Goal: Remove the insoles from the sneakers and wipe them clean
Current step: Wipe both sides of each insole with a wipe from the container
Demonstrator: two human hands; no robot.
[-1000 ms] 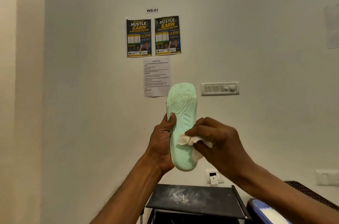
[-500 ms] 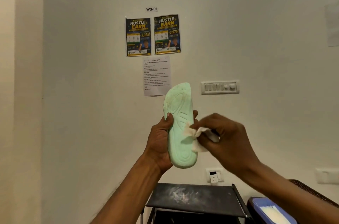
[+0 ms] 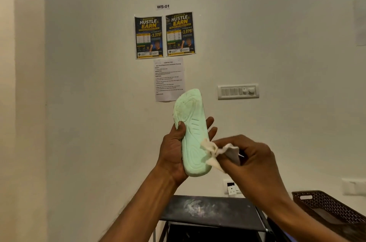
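Observation:
A pale green insole stands upright in front of the wall, its moulded underside facing me. My left hand grips its lower half, thumb on the left edge and fingers behind. A crumpled white cloth is pinched in my right hand, and it touches the insole's lower right edge near the heel. No sneakers are in view.
A dark, dusty rack top stands below my hands against the wall. A brown perforated basket sits at the lower right. Posters, a printed sheet and a switch panel hang on the wall.
My right hand with the cloth has slid off the insole's face to its right edge. The insole's top has tilted a little to the left, and my left fingers now show behind it.

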